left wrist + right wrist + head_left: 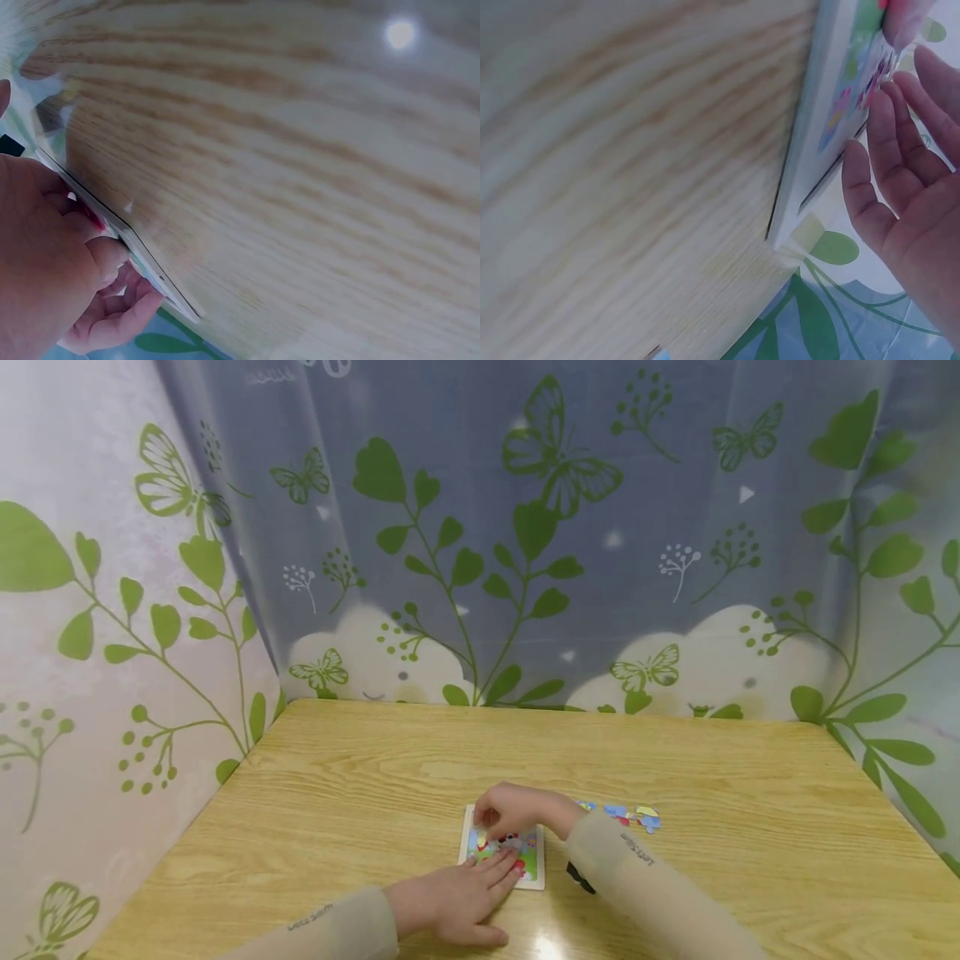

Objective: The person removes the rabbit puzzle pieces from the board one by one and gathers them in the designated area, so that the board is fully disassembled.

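A jigsaw puzzle in a white-edged tray (531, 864) lies on the table, with a colourful cartoon picture showing between the hands. My left hand (468, 893) rests over its lower part, fingers spread out and touching the picture. Across the far left part of the tray reaches my right hand (510, 810), its fingers bent down toward the surface. In the right wrist view, the right hand (911, 165) has curved fingers near the tray's bare white strip (829, 169). Whether a piece sits between those fingertips is hidden.
Several loose puzzle pieces (618, 814) lie to the right of the tray, partly behind the right forearm. A small black object (580, 878) shows under the right sleeve. The wooden table (360, 777) meets a leaf-patterned curtain (465, 527) at the back.
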`<state>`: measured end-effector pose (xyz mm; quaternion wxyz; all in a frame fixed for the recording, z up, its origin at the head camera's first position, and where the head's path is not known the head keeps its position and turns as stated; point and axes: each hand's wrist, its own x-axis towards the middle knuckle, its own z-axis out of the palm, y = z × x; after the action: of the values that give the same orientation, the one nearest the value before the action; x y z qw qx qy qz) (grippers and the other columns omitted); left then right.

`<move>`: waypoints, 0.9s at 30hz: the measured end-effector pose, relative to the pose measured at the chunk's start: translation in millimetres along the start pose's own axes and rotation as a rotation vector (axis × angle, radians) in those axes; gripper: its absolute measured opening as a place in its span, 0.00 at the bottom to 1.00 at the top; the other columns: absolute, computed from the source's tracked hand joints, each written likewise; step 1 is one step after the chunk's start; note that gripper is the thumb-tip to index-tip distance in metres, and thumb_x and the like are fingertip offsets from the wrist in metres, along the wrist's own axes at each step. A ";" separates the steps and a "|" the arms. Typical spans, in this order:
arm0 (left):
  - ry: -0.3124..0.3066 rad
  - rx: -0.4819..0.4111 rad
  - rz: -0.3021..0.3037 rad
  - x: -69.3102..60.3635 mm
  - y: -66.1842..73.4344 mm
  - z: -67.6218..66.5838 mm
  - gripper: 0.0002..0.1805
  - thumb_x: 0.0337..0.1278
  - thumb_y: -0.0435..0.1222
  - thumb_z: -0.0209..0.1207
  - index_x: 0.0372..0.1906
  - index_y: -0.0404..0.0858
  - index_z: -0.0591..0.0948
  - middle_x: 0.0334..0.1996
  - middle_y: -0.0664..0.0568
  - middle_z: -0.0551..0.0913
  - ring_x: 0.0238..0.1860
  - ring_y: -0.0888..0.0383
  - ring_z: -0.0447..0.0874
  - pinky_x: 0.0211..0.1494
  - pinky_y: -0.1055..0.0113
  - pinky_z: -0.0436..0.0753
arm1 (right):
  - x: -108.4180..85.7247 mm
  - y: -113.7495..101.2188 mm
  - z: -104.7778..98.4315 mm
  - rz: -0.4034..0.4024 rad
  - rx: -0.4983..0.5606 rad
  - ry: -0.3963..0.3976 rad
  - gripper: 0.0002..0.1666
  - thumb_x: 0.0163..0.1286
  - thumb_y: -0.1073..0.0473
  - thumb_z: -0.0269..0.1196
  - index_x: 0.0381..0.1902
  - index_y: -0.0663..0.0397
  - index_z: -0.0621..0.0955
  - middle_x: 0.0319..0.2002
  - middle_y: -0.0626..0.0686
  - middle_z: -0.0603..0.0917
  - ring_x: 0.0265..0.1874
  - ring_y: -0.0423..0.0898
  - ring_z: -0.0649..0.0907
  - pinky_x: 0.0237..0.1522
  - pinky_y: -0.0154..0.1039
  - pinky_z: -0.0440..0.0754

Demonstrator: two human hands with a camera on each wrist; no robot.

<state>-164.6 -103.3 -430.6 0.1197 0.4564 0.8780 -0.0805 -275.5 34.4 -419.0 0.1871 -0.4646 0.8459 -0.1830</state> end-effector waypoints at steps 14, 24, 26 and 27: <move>0.019 -0.004 0.015 -0.3 -2.3 1.8 0.42 0.58 0.61 0.35 0.67 0.33 0.51 0.67 0.41 0.46 0.67 0.52 0.40 0.63 0.62 0.56 | 3.4 -4.7 1.2 0.052 0.082 -0.053 0.08 0.58 0.70 0.57 0.36 0.57 0.80 0.32 0.45 0.79 0.33 0.36 0.76 0.37 0.28 0.73; -0.009 -0.103 0.038 1.0 -7.1 0.9 0.46 0.54 0.62 0.42 0.67 0.33 0.50 0.67 0.41 0.43 0.67 0.53 0.37 0.64 0.62 0.55 | 5.1 -9.3 2.8 0.058 0.092 -0.039 0.07 0.59 0.71 0.56 0.34 0.57 0.77 0.29 0.47 0.77 0.29 0.37 0.74 0.34 0.29 0.73; -0.016 -0.110 0.043 1.1 -8.0 0.3 0.46 0.54 0.62 0.42 0.67 0.33 0.49 0.67 0.41 0.43 0.67 0.53 0.37 0.64 0.63 0.54 | 5.6 -8.7 3.4 0.052 0.086 -0.025 0.07 0.59 0.71 0.56 0.33 0.57 0.77 0.28 0.46 0.76 0.28 0.36 0.74 0.33 0.29 0.73; -0.018 -0.114 0.045 1.0 -8.2 0.0 0.46 0.53 0.62 0.42 0.67 0.34 0.49 0.67 0.41 0.43 0.67 0.53 0.37 0.64 0.63 0.54 | 6.0 -8.5 3.7 0.048 0.083 -0.016 0.07 0.58 0.72 0.56 0.32 0.57 0.77 0.27 0.45 0.76 0.27 0.36 0.73 0.32 0.29 0.73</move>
<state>-171.9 -107.2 -430.6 0.1551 0.4676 0.8696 -0.0321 -270.6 24.6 -419.0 0.2174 -0.4375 0.8470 -0.2098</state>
